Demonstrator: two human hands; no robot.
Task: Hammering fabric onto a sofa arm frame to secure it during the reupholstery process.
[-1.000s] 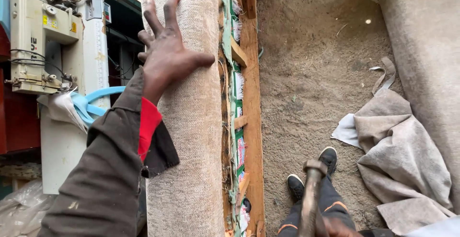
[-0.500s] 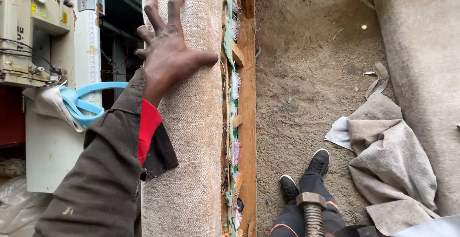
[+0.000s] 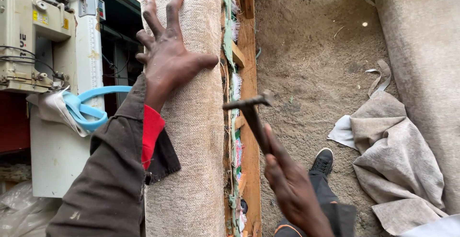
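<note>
- Left hand [image 3: 170, 57] is pressed flat against the beige fabric-covered panel [image 3: 191, 160], fingers spread wide, near its top edge.
- Right hand [image 3: 290, 182] is clamped around the handle of a hammer [image 3: 249, 105], with the head right up against the panel's edge where the fabric meets the wooden frame [image 3: 249, 79].
- Frayed green and white webbing runs down that same edge.
- Off to the left there's a cream sewing machine [image 3: 28, 35] with blue-handled scissors [image 3: 88, 105] hanging on it.
- Loose grey cloth [image 3: 397, 160] lies on the dirt ground, right side, and a black shoe [image 3: 323, 160] shows just below the hammer hand.
</note>
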